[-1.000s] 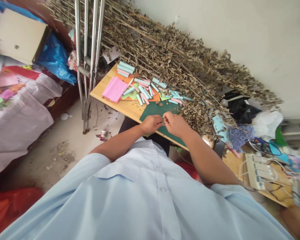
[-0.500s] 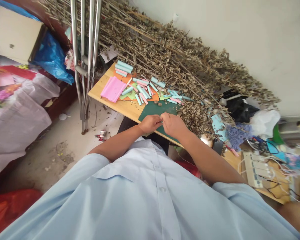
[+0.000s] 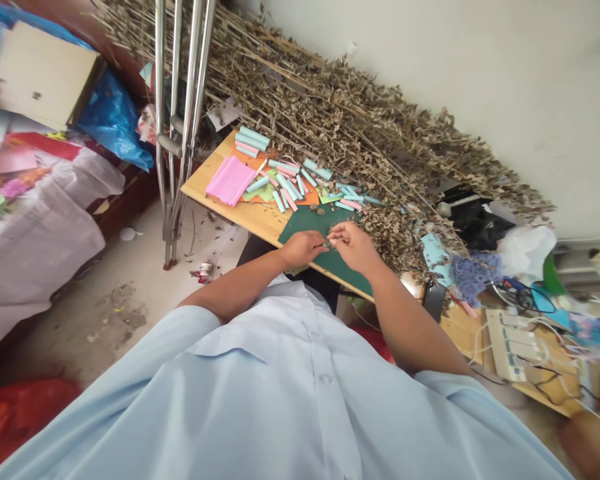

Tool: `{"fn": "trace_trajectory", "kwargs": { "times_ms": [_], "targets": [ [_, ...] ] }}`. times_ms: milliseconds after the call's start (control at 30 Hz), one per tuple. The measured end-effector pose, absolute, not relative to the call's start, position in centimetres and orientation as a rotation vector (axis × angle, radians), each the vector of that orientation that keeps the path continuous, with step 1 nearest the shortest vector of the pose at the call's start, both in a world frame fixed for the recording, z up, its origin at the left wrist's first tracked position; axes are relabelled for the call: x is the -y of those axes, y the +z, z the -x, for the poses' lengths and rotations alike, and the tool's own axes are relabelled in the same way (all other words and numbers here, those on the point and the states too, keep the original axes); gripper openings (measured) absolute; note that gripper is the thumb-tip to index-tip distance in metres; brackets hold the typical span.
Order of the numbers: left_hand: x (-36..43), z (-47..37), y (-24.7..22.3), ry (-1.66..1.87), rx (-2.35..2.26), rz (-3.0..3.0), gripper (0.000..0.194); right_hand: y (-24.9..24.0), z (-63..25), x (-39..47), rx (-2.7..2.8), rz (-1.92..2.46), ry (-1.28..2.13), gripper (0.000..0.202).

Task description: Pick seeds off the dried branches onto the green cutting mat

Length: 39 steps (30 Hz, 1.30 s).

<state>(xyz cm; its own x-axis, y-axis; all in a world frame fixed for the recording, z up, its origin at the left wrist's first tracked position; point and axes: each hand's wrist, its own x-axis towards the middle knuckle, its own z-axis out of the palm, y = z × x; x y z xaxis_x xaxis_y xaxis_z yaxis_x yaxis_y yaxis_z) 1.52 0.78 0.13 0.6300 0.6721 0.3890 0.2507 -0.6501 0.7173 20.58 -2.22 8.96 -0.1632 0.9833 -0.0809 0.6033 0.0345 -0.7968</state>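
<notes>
Over the dark green mat [image 3: 307, 219], my left hand [image 3: 303, 248] pinches something small and dark that I cannot make out. My right hand [image 3: 353, 245] is close beside it, fingertips bent together at the same small thing; whether it grips it is too small to tell. Past the hands lie several pale blue and pink paper rolls [image 3: 285, 183] on orange and green sheets. A stack of pink paper [image 3: 230, 180] rests on the wooden table [image 3: 200, 177] to the left. Small brown crumbly bits [image 3: 321, 209] sit on the mat.
Dried leafy stalks [image 3: 330, 100] cover the far side along the wall. Metal crutches [image 3: 180, 133] stand left of the table. On the right are a dark phone-like object [image 3: 435, 300], purple yarn [image 3: 475, 273], a power strip [image 3: 510, 343] and cables.
My right hand has moved slightly away from the left, and its fingers have opened a little. My left hand keeps its pinch. The view has shifted slightly.
</notes>
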Motion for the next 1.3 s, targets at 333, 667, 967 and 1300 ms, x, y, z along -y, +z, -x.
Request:
{"fn": "trace_trajectory", "kwargs": {
  "times_ms": [333, 667, 967, 1300],
  "targets": [
    [-0.8, -1.5, 0.5, 0.869, -0.706, -2.271, 0.04, 8.5, -20.3, 1.7, 1.58, 1.538, 1.272, 0.033],
    [-0.7, -1.5, 0.6, 0.839, -0.725, -2.223, 0.035, 8.9, -20.5, 2.3, 2.093, 1.491, 0.807, 0.032],
    [-0.6, -1.6, 0.3, 0.862, -0.728, -2.239, 0.034, 11.2, -20.1, 3.5, 2.727, 1.479, 0.099, 0.03],
    [-0.6, -1.4, 0.4, 0.895, -0.678, -2.15, 0.026, 12.6, -17.9, 5.1, 2.904, 1.448, 0.028, 0.032]
  ]
}}
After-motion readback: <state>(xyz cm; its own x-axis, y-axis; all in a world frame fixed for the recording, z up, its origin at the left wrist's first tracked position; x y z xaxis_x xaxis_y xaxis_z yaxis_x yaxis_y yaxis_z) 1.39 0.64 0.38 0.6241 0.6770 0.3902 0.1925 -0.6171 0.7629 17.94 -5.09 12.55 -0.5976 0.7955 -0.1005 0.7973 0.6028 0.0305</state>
